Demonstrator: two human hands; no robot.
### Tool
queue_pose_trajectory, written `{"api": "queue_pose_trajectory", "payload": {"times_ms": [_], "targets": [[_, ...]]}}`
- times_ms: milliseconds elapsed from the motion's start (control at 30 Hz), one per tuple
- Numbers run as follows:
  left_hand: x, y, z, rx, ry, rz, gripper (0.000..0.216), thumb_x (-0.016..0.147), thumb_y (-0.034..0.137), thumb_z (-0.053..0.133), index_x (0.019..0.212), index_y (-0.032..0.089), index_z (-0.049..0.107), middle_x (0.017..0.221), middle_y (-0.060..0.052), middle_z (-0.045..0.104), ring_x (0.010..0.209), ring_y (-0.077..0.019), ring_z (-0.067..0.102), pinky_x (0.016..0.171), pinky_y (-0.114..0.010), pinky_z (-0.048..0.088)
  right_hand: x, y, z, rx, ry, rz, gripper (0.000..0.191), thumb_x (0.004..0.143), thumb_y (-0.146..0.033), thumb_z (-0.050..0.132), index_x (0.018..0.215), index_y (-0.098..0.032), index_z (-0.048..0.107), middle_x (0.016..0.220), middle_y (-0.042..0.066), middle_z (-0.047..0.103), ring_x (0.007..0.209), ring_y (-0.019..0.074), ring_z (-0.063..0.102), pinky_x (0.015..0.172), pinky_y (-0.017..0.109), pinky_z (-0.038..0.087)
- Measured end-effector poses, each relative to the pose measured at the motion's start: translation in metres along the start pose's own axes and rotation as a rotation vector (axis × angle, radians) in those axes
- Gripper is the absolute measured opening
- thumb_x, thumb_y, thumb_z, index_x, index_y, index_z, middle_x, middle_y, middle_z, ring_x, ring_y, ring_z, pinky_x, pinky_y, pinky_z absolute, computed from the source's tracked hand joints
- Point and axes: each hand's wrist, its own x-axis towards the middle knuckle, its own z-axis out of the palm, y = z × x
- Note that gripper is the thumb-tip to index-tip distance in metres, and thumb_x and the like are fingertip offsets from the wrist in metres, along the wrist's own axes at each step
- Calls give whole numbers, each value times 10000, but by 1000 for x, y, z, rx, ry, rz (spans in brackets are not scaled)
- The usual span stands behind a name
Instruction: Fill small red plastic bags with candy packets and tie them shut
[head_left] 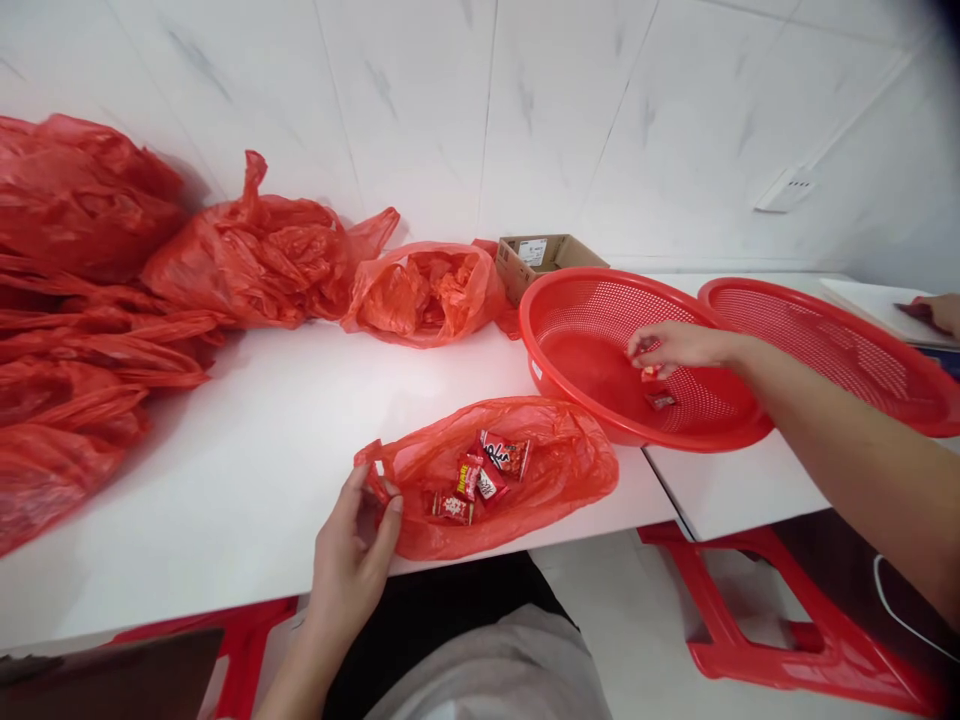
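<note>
A thin red plastic bag lies spread with its mouth up near the table's front edge. Several small wrapped snacks rest inside it. My left hand pinches the bag's left end between thumb and fingers. Over on the right, my right hand reaches into a red plastic colander, fingers closed on a small red wrapped snack. Another wrapped snack lies on the colander's bottom just below that hand.
Filled red plastic bags crowd the table's left and back, one bag with its mouth gaping. Behind the colander stands a cardboard box. A second red colander sits to the right. At the far right shows another person's hand. Red stools stand below.
</note>
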Motion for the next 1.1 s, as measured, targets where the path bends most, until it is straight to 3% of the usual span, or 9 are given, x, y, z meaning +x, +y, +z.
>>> {"api": "queue_pose_trajectory", "payload": {"times_ms": [133, 300, 400, 533, 700, 800, 900, 1000, 1100], "targets": [[2, 5, 1, -180, 19, -97, 605, 832, 380, 640, 1392, 258, 445, 1070, -49, 638, 1008, -200, 610, 972, -359, 454, -26, -59, 9, 150, -4, -167, 183, 837, -330, 582, 951, -187, 563, 865, 56, 644, 763, 120, 616, 703, 266, 490], [3, 24, -3, -293, -53, -121, 685, 827, 332, 656, 1449, 271, 375, 989, -38, 656, 976, -180, 595, 1051, -410, 384, -50, -124, 77, 49, -268, -456, 147, 820, -292, 612, 951, -225, 608, 918, 12, 657, 768, 135, 626, 693, 277, 499], [-1, 33, -8, -260, -66, -91, 696, 830, 290, 656, 1460, 284, 360, 956, -20, 668, 953, -156, 589, 1101, -405, 320, -51, -136, 112, -122, -253, -624, 204, 827, -184, 557, 1010, -241, 628, 1055, 24, 637, 891, 155, 608, 807, 317, 480], [-9, 38, -15, -269, -77, -101, 677, 842, 267, 640, 1457, 281, 359, 970, -23, 683, 1007, -157, 594, 1088, -370, 338, -48, -135, 127, -128, -177, -660, 284, 840, -190, 544, 1110, -262, 598, 1134, 24, 629, 974, 171, 603, 855, 329, 467], [-14, 34, -18, -244, -90, -78, 650, 847, 250, 634, 1441, 289, 373, 993, -28, 676, 1017, -164, 598, 1042, -358, 390, -52, -137, 111, -95, -53, -576, 248, 885, -315, 539, 1123, -282, 601, 1129, 7, 650, 939, 163, 635, 789, 294, 482], [-15, 33, -20, -221, -80, -72, 650, 846, 249, 634, 1440, 295, 376, 979, -27, 673, 1013, -163, 595, 1022, -349, 411, -41, -125, 82, -176, 215, -489, 224, 883, -354, 559, 1079, -270, 626, 1109, 13, 661, 900, 152, 632, 772, 288, 468], [-16, 35, -21, -220, -85, -87, 670, 848, 261, 629, 1459, 283, 353, 961, -30, 678, 997, -160, 599, 1045, -362, 396, -18, -86, 46, -353, 415, -314, 281, 876, -368, 577, 1111, -220, 617, 1137, 68, 651, 906, 166, 607, 784, 319, 431], [-17, 38, -21, -217, -93, -89, 690, 854, 279, 622, 1476, 268, 325, 935, -25, 683, 997, -156, 600, 1110, -398, 318, 4, -31, 23, -613, 256, 30, 488, 832, -405, 621, 1243, -149, 558, 1099, 158, 647, 858, 201, 589, 735, 353, 400], [-16, 37, -19, -212, -94, -102, 696, 856, 298, 621, 1481, 271, 315, 983, -32, 684, 1044, -168, 596, 1140, -427, 262, 11, 14, 22, -623, -8, 283, 571, 830, -351, 597, 1330, -107, 465, 1066, 208, 625, 710, 180, 570, 594, 322, 374]]}}
